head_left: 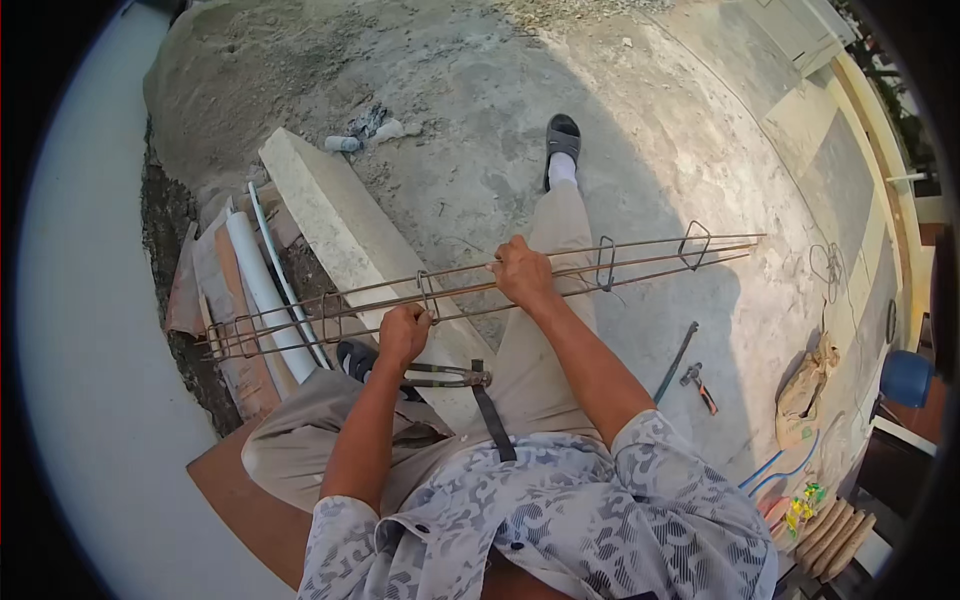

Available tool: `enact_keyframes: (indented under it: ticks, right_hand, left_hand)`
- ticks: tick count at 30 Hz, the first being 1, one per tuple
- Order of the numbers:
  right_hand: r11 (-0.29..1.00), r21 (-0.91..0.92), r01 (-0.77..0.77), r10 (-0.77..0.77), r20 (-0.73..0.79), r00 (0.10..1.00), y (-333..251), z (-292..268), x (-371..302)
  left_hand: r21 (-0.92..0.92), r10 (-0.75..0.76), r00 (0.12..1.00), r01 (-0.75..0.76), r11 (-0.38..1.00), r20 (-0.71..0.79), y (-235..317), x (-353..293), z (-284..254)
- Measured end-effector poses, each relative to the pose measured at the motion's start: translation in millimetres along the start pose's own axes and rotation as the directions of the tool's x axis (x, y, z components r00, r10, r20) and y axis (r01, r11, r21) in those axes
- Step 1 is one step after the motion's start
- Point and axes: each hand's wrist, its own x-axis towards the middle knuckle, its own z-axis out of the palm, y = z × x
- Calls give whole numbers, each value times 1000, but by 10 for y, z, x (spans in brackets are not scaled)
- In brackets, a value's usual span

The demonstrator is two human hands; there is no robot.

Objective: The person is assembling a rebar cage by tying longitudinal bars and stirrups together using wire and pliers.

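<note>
A long, thin rebar cage (pixel 640 262) of rusty rods with square wire stirrups lies across my thighs, reaching out to both sides. My right hand (pixel 522 273) is closed around its upper rods near the middle. With bent, pinched fingers, my left hand (pixel 404 333) holds the cage at its near rod, right beside a stirrup (pixel 427 292). Whether a thin tie wire is between those fingers I cannot make out. Below the left hand, pincers (pixel 450 376) with dark handles rest at my lap, next to a hanging dark strap (pixel 494 425).
A pale concrete beam (pixel 350 215) runs beneath the cage. White pipes (pixel 262 285) lie left, beside the wall (pixel 90 300). A hammer (pixel 700 388) and a dark bar (pixel 677 362) lie on the right. Beyond are a sack (pixel 806 395), a sand heap (pixel 230 90) and a bottle (pixel 343 144).
</note>
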Motion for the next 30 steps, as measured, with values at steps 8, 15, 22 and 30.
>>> enact_keyframes:
  ticks: [8,15,22,30]
  right_hand:
    - [971,-116,-211,163,-330,930,267,-1170,-506]
    - [829,312,-464,552,-329,766,1250,-844,-1103]
    - [853,373,-365,507,-425,750,1261,-429,-1129]
    - [756,511,-410,655,-574,492,1718,-382,-1069]
  left_hand:
    - [-37,23,999,-25,999,-50,17,-27,-9]
    - [-22,-14,1000,14,1000,-12,56,-18,-4]
    - [22,3,1000,-3,1000,-9,70,4,-1]
    - [54,35,979,-25,998,-198,116,56,11]
